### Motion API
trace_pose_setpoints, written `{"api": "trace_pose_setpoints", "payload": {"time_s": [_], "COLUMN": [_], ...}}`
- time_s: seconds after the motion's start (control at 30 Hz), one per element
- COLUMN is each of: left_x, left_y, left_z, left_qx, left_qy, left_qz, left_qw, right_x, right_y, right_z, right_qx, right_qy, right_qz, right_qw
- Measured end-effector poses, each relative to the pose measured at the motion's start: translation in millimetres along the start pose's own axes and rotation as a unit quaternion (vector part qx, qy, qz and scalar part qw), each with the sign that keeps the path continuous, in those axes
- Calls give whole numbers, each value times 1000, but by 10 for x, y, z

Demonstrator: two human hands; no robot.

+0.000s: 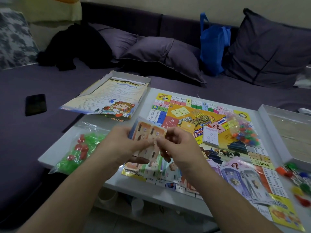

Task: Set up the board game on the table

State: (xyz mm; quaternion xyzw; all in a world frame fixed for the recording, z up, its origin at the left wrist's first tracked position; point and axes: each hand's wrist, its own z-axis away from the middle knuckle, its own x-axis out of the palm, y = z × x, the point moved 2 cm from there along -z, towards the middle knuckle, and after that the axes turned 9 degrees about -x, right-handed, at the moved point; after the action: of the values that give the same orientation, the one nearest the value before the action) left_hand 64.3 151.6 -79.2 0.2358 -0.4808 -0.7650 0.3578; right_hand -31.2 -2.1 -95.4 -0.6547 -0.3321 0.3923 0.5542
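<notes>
The colourful game board (pixel 190 115) lies flat on the white table (pixel 151 187). My left hand (pixel 121 145) grips a stack of orange play-money notes (pixel 148 133) above the board's near left corner. My right hand (pixel 178 145) pinches the notes from the right side. Below the hands, more notes lie on the board: orange and green ones (pixel 151 167) and a purple spread (pixel 242 179). A white card deck (pixel 211 137) and an orange card deck (pixel 187 126) sit on the board's middle.
A bag of green and red pieces (pixel 79 148) lies at the table's left. A bag of mixed coloured pieces (pixel 242 128) rests on the board. Loose pawns (pixel 296 179) sit at the right by a box tray (pixel 289 132). The box with rule sheet (pixel 111 96) and a phone (pixel 35 104) lie left.
</notes>
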Motion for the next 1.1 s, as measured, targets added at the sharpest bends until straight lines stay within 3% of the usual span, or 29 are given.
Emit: {"api": "trace_pose_setpoints", "payload": {"time_s": [0.13, 0.3, 0.43, 0.6, 0.77, 0.9, 1.1], "left_x": [17, 5, -28, -244, -464, -438, -404], "left_y": [20, 6, -14, 9, 50, 68, 70], "left_z": [2, 15, 0, -69, -74, -51, -57], "left_qx": [-19, 10, -19, -42, -10, -15, -17], "left_qy": [-11, 22, 32, 111, 190, 181, 163], "left_qz": [38, -4, -3, 16, 14, 4, -14], "left_qw": [999, 1000, 999, 993, 982, 983, 986], "right_x": [-64, -24, 25, 37, 200, 441, 672], "right_y": [38, 57, 85, 111, 177, 277, 332], "right_z": [-17, -27, -40, -135, -187, -187, -201], "right_qx": [-4, 4, 35, 61, 74, 54, -13], "right_qy": [29, 7, 1, 31, 10, -40, -48], "right_qz": [3, -20, -32, -8, 82, 216, 365], "right_qw": [1000, 1000, 999, 998, 994, 974, 930]}}
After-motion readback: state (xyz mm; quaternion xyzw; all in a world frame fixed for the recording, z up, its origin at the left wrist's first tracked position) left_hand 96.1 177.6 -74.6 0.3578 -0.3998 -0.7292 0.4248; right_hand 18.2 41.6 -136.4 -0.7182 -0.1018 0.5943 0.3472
